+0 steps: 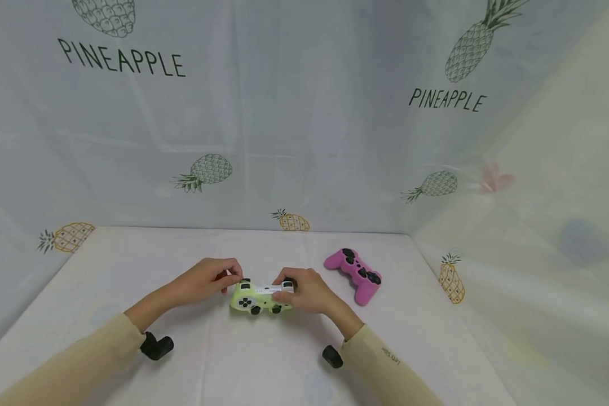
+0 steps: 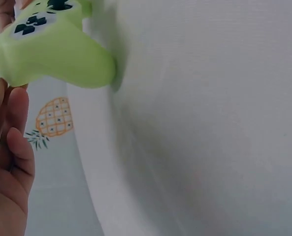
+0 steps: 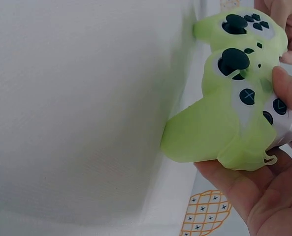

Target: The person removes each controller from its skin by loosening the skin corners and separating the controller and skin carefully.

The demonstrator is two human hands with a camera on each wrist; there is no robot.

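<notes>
A white game controller sits in a lime-green silicone cover, its sticks and buttons facing up toward the person. Around the controller's right end, my right hand grips with the thumb on top and fingers beneath. There, in the right wrist view, the cover's edge is bunched and a white corner of the controller shows bare. My left hand pinches the cover's edge at the upper left corner between thumb and fingertip. In the left wrist view the cover's left grip comes down close to the table.
A pink game controller lies on the white table, behind and to the right of my right hand. A pineapple-printed curtain rises at the table's back edge and along its sides. Small black devices sit at both wrists.
</notes>
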